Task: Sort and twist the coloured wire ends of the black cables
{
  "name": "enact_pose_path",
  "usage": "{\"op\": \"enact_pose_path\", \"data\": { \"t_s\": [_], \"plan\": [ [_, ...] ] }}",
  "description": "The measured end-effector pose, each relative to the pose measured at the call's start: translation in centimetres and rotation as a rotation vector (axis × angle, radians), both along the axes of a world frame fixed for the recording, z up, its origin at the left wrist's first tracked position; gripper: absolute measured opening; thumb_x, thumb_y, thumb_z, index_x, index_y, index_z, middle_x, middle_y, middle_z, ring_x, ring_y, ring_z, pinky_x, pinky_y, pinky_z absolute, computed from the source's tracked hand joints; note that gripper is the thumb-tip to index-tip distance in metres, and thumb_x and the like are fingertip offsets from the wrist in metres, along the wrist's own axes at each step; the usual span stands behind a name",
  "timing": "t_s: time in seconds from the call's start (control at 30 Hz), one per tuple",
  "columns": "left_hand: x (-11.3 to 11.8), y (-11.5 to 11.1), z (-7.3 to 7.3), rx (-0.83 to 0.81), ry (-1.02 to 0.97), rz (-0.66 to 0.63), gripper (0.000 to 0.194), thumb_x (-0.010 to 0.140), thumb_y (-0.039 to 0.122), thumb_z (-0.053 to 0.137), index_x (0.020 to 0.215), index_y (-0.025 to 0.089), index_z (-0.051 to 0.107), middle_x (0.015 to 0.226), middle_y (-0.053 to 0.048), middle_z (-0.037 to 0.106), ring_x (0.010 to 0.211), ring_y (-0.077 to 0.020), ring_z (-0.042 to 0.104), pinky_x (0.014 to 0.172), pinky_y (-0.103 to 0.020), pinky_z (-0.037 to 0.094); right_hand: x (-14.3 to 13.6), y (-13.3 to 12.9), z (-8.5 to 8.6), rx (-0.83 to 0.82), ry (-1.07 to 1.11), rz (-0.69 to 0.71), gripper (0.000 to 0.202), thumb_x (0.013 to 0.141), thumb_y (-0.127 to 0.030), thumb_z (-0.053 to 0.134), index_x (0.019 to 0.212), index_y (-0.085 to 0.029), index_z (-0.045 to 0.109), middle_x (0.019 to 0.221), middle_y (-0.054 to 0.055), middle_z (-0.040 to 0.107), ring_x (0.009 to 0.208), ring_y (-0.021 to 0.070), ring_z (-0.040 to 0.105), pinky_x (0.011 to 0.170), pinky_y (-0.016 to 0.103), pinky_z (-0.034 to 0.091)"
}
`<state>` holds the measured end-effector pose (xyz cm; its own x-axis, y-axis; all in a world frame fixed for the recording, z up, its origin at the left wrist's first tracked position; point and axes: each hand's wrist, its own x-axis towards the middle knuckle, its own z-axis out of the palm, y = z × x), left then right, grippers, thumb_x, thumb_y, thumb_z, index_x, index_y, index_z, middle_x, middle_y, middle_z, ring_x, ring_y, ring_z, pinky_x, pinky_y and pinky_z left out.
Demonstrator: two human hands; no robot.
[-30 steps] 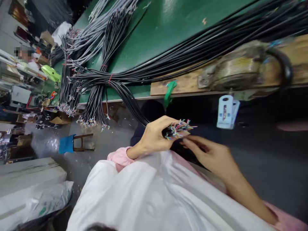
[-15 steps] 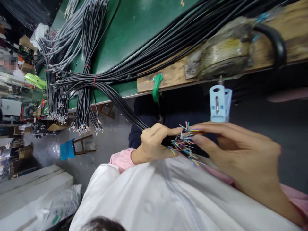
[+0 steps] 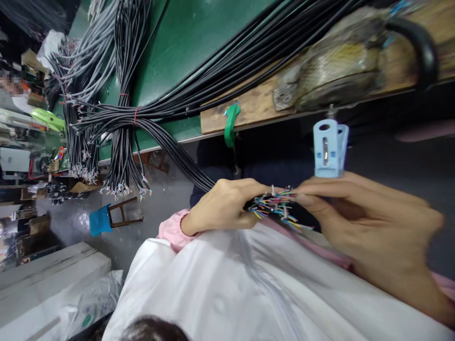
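Observation:
My left hand (image 3: 225,204) is wrapped round a bundle of black cables (image 3: 185,161) close to its end. Out of that fist fan many thin coloured wires (image 3: 273,204), red, blue, yellow, green and white. At their tips, my right hand (image 3: 369,218) pinches with thumb and forefinger. The pinch looks to be on the wire ends, though single strands are too fine to make out. Just above the right hand hangs a light blue clothes peg (image 3: 329,149). The bundle runs back to the bench, where a red tie (image 3: 136,115) binds it.
More black cables (image 3: 121,61) and grey cables (image 3: 95,52) lie across the green table (image 3: 199,33). A wooden board (image 3: 245,118) along its edge carries a green clip (image 3: 231,124) and a tape-wrapped lump (image 3: 330,66). A blue-seated stool (image 3: 100,220) lies on the floor.
My right hand has moved a little to the right, its thumb and forefinger now closed at the wire tips. My left hand still grips the bundle, and the view has shifted slightly.

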<state>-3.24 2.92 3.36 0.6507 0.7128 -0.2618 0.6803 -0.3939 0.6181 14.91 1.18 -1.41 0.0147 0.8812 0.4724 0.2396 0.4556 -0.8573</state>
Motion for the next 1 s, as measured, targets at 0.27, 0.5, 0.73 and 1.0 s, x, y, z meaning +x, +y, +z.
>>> {"op": "enact_pose_path", "data": {
  "t_s": [0.27, 0.5, 0.73, 1.0],
  "plan": [
    [0.4, 1.4, 1.1, -0.022, -0.049, 0.067, 0.036, 0.075, 0.005, 0.056, 0.107, 0.012, 0.07, 0.099, -0.006, 0.076, 0.091, -0.015, 0.071, 0.083, -0.023, 0.055, -0.6, -0.5, -0.3, -0.217, 0.189, -0.108, 0.015, 0.087, -0.032, 0.072, 0.072, -0.029, 0.07, 0.064, 0.001, 0.068, 0.052, 0.014, 0.06, 0.043, 0.026, 0.042],
    [0.6, 0.8, -0.4, 0.069, -0.151, 0.18, 0.03, 0.067, 0.007, 0.06, 0.094, 0.016, 0.066, 0.091, -0.002, 0.074, 0.08, -0.0128, 0.068, 0.073, -0.022, 0.053, -1.1, -0.6, 0.7, -0.218, 0.132, -0.162, 0.013, 0.085, -0.028, 0.071, 0.072, -0.03, 0.072, 0.067, 0.0, 0.07, 0.053, 0.0148, 0.062, 0.045, 0.027, 0.045],
    [0.6, 0.2, -1.3, 0.198, -0.237, 0.228, 0.021, 0.066, 0.01, 0.062, 0.086, 0.017, 0.063, 0.081, 0.0, 0.07, 0.07, -0.0117, 0.064, 0.063, -0.021, 0.05, -1.8, -1.0, -0.5, -0.207, 0.054, -0.192, 0.021, 0.09, -0.039, 0.061, 0.075, -0.025, 0.065, 0.069, 0.003, 0.069, 0.05, 0.0148, 0.056, 0.042, 0.029, 0.04],
    [0.1, -0.2, -2.3, 0.248, -0.294, 0.206, 0.013, 0.071, 0.022, 0.067, 0.082, 0.018, 0.063, 0.079, 0.0, 0.071, 0.065, -0.0112, 0.062, 0.061, -0.024, 0.05, -0.3, -0.7, -0.1, -0.396, 0.205, 0.007, 0.026, 0.092, -0.053, 0.064, 0.086, -0.029, 0.072, 0.081, 0.004, 0.073, 0.068, 0.0163, 0.069, 0.058, 0.03, 0.055]
  ]
}}
